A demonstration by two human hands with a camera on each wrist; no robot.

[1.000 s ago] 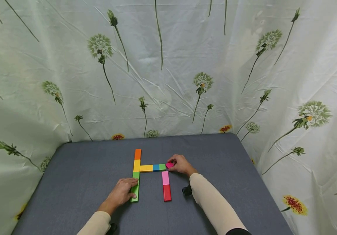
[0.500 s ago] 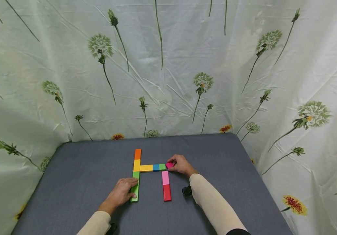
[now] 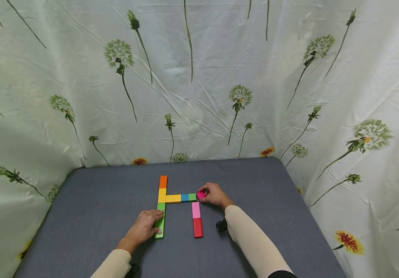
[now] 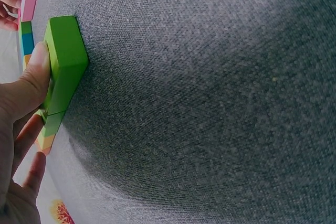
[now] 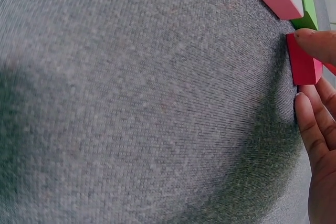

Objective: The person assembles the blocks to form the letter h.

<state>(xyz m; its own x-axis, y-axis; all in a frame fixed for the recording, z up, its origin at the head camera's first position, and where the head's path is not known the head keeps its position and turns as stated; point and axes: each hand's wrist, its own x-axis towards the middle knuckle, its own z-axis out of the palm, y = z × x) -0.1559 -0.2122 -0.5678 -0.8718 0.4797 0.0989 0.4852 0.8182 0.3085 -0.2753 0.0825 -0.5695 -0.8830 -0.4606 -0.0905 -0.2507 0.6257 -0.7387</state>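
Flat coloured blocks lie on a grey cloth-covered table. My left hand (image 3: 144,226) rests on the left column, its thumb and fingertips touching a long green block (image 4: 68,66) and the shorter light-green block (image 3: 161,206) beyond. Above these come a yellow block (image 3: 162,195) and an orange block (image 3: 163,182). A crossing row runs right: a yellow block (image 3: 173,199), a blue block (image 3: 184,198) and a green block (image 3: 192,197). At its right end my right hand (image 3: 215,194) pinches a magenta block (image 5: 304,64), held slanted to the row.
A pink block (image 3: 196,210) and a red block (image 3: 197,227) form a short column just below the row's right end. Behind the grey table (image 3: 255,177) hangs a pale curtain (image 3: 199,96) with a dandelion print, also along both sides.
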